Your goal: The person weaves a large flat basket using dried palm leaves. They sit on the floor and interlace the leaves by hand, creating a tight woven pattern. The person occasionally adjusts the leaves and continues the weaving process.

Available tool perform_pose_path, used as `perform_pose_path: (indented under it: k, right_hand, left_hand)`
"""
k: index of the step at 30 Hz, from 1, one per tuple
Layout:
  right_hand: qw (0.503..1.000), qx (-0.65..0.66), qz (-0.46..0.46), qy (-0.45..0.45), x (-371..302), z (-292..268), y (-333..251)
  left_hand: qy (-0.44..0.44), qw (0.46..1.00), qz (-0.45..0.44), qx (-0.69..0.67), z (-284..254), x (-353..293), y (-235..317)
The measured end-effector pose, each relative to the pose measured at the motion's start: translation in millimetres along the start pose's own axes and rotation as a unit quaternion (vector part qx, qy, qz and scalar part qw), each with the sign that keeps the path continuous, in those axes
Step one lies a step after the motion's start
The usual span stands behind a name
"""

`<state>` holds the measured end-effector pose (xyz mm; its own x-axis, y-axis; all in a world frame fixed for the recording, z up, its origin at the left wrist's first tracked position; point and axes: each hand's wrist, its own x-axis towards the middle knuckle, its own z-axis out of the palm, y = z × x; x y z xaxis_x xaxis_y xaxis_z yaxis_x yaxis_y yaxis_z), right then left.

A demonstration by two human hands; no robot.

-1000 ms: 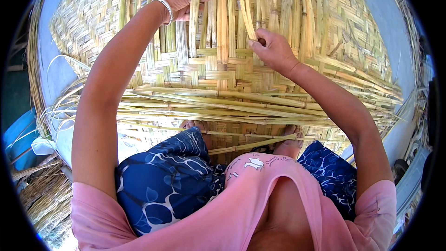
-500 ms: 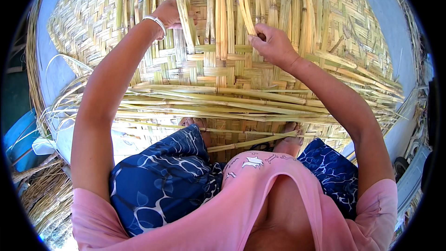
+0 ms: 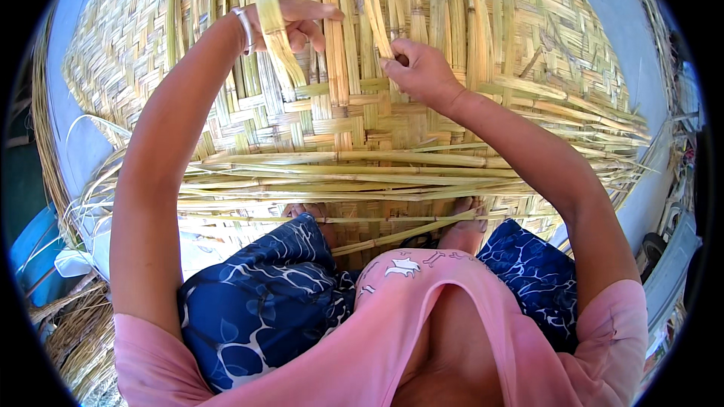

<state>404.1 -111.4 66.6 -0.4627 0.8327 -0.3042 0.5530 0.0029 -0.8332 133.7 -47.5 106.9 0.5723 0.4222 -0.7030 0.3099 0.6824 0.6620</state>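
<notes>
A large woven mat of pale green-yellow split cane [image 3: 128,45] spreads before me, with loose upright strips standing out of its near part. My left hand [image 3: 298,21], a white bangle at its wrist, is open beneath a raised cane strip [image 3: 265,0] that crosses over the back of the hand. Its forefinger stretches rightward across neighbouring upright strips [image 3: 332,45], while the other fingers are loosely bent. Close by on the right, my right hand [image 3: 424,74] pinches the lower end of a narrow yellow cane strip [image 3: 369,7] between thumb and fingers.
Loose cane strips [image 3: 347,173] lie crosswise between the weave and my feet [image 3: 461,234]. At the far left are a blue container [image 3: 36,249] and a heap of dry stalks [image 3: 83,332]. A pale blue plastic object [image 3: 673,271] stands at the right.
My left hand has come farther out from under the raised strip, its forefinger now stretched right. My right hand keeps its pinch. The whole view has shifted slightly.
</notes>
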Motion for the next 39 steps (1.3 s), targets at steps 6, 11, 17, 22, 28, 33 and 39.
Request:
perform_pose_path:
  k: [6,11,17,22,28,33,39]
  right_hand:
    - [1.000,0.001,-0.016,0.012,-5,-5,-5]
    - [1.000,0.006,-0.020,0.016,-5,-4,-4]
    - [0.999,0.013,-0.018,0.027,-9,-5,-5]
    - [0.999,0.046,-0.003,0.023,-11,-4,-8]
    - [0.997,0.062,0.042,0.029,-6,-2,-3]
    - [1.000,-0.019,0.006,0.012,8,-1,-5]
    - [0.993,-0.087,-0.065,-0.047,22,-1,-2]
  left_hand:
    - [0.179,0.968,-0.080,0.158,31,16,22]
    - [0.181,0.981,0.024,0.072,7,49,1]
    - [0.179,0.982,0.007,0.057,40,46,22]
    - [0.214,0.973,0.018,0.084,29,58,6]
    - [0.271,0.957,0.064,0.086,42,45,4]
    - [0.222,0.968,0.053,0.108,30,42,0]
    - [0.236,0.956,0.167,-0.055,35,26,-8]
